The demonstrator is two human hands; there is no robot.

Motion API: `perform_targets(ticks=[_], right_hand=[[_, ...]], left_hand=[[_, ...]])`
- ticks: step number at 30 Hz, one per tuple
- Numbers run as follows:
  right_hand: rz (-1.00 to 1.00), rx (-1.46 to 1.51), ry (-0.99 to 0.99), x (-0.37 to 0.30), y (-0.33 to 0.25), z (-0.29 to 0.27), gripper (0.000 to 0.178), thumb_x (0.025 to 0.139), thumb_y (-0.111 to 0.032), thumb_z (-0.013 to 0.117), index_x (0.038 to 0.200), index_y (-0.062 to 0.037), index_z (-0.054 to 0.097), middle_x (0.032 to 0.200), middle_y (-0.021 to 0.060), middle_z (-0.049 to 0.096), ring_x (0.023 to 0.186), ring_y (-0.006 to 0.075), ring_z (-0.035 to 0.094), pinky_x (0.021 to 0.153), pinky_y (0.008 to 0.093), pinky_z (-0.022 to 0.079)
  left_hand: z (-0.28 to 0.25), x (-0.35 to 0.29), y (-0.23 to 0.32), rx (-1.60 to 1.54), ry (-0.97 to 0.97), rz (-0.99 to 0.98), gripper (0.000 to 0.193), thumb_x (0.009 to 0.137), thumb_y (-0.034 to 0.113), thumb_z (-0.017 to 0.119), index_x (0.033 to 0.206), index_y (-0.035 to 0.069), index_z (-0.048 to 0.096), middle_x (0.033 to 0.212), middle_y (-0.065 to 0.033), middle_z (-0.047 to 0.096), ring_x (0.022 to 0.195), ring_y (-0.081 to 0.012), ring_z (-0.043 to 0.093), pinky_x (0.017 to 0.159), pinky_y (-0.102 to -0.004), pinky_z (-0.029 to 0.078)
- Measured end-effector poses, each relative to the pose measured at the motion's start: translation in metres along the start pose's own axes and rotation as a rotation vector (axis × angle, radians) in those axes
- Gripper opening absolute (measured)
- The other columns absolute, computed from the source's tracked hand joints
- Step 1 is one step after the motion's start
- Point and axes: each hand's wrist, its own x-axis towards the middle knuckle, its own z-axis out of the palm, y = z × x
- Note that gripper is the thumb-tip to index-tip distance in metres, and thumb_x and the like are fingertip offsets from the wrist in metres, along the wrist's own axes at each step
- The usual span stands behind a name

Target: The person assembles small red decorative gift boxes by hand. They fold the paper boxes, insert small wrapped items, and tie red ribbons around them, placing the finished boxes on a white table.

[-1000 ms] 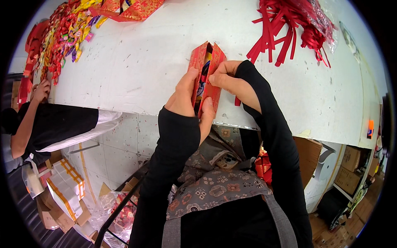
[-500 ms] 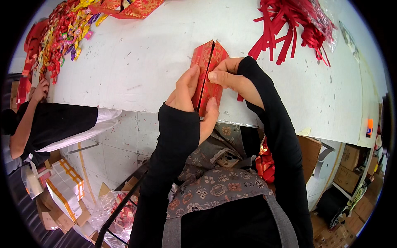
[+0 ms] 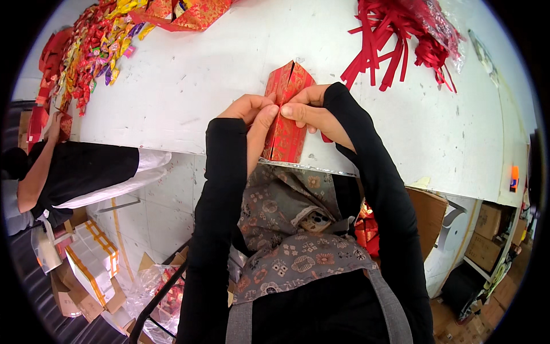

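Observation:
A red folded paper box [image 3: 286, 142] with gold patterning lies on the white table at its near edge, long side pointing away from me. Its two upper flaps meet along a lengthwise seam, with a dark slit showing at the far end. My left hand [image 3: 255, 110] pinches the left flap near the middle of the seam. From the other side, my right hand [image 3: 314, 110] is closed on the right flap, thumb almost touching the left one. Whether something thin lies between the fingertips is hidden. A short red strip end [image 3: 325, 138] shows beside the box, below my right hand.
Red ribbons [image 3: 381, 43] lie at the far right beside clear plastic. Wrapped candies [image 3: 106, 49] are heaped far left, near patterned red paper [image 3: 195, 14]. At the left, a co-worker's hand [image 3: 55, 123] holds a red piece. Cartons [image 3: 91, 264] stand on the floor.
My left hand has let go of the box's side and risen to the seam, its thumb now meeting my right thumb. The slit between the flaps has narrowed at the middle.

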Motion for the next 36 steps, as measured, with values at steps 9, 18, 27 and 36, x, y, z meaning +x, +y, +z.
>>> perform_targets(ticks=[9,18,27,36], right_hand=[[0.021,0.157,-0.017,-0.028,0.005,-0.011,0.024,0.083,-0.019,0.063,0.097,-0.0062,0.048,0.066,0.006,0.061,0.055,0.0077,0.052,0.052,0.0207,0.041],[-0.398,0.571,-0.087,-0.088,-0.007,-0.064,0.025,0.081,-0.006,0.048,0.102,0.0051,0.053,0.093,0.0216,0.063,0.067,0.0204,0.059,0.065,0.0303,0.047],[-0.504,0.243,-0.213,-0.078,-0.055,-0.04,0.03,0.086,-0.002,0.043,0.114,0.0047,0.051,0.116,0.0201,0.056,0.083,0.0208,0.064,0.07,0.0297,0.05],[-0.694,-0.512,-0.087,-0.078,-0.067,-0.051,0.026,0.088,-0.003,0.049,0.111,-0.0044,0.059,0.088,0.01,0.066,0.081,0.0191,0.065,0.074,0.0265,0.049]], left_hand=[[-0.001,0.001,-0.007,-0.043,0.168,0.245,0.019,0.093,0.021,0.047,0.092,0.002,0.048,0.111,-0.0131,0.058,0.098,-0.0108,0.051,0.081,-0.0253,0.041],[-0.065,0.005,0.1,-0.057,0.31,0.639,0.02,0.094,0.021,0.042,0.091,0.002,0.048,0.126,-0.0215,0.049,0.117,-0.0266,0.047,0.095,-0.0355,0.039],[-0.079,-0.001,0.137,0.052,0.305,0.711,0.019,0.092,0.02,0.048,0.089,0.001,0.05,0.121,-0.0207,0.053,0.111,-0.0192,0.051,0.097,-0.0291,0.034],[-0.066,-0.012,0.149,0.189,0.07,0.687,0.013,0.093,0.014,0.045,0.088,0.002,0.048,0.126,-0.0206,0.049,0.119,-0.0211,0.044,0.1,-0.0305,0.029]])
